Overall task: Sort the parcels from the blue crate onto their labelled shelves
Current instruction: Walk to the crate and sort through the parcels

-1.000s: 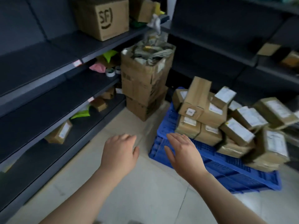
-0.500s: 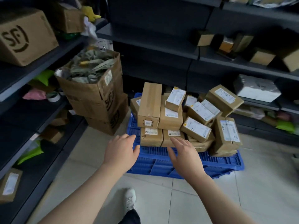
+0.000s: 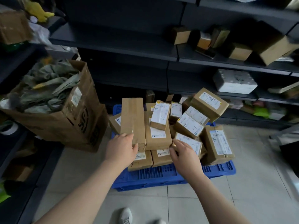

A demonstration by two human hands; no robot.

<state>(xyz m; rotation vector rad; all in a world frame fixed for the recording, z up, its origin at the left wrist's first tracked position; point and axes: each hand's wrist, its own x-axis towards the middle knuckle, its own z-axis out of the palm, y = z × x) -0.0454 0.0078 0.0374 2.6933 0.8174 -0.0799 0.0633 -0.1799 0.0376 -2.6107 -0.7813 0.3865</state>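
The left hand (image 3: pixel 120 149) lies against the near end of a long box (image 3: pixel 132 120) that stands tilted on top of the pile; its fingers (image 3: pixel 129 136) are pressed together and curled over the box's lower left corner, touching the cardboard. Whether the thumb closes underneath cannot be told.

The right hand (image 3: pixel 183 155) reaches in just beside it — fingers loosely spread, fingertips on the near edge of a labelled parcel (image 3: pixel 188 143) and against the corner of the square box (image 3: pixel 157 136) between the two hands. It grips nothing that shows.

The parcels sit heaped in the blue crate (image 3: pixel 161 177) on the tiled floor (image 3: pixel 226 199), directly under and beyond both sets of fingers. Past the right fingertips, two more labelled parcels lean on each other, one (image 3: pixel 190 122) marked with a handwritten 7, and a larger one (image 3: pixel 209 103) is perched highest. To the right of the right hand a tall parcel (image 3: pixel 216 143) stands at the crate's edge.

Left of the left fingers stands a big open carton (image 3: pixel 77 118) stuffed with crumpled packing. Beyond the pile run dark shelves (image 3: pixel 129 44) — some holding boxes. A shoe (image 3: pixel 123 215) shows below the arms.
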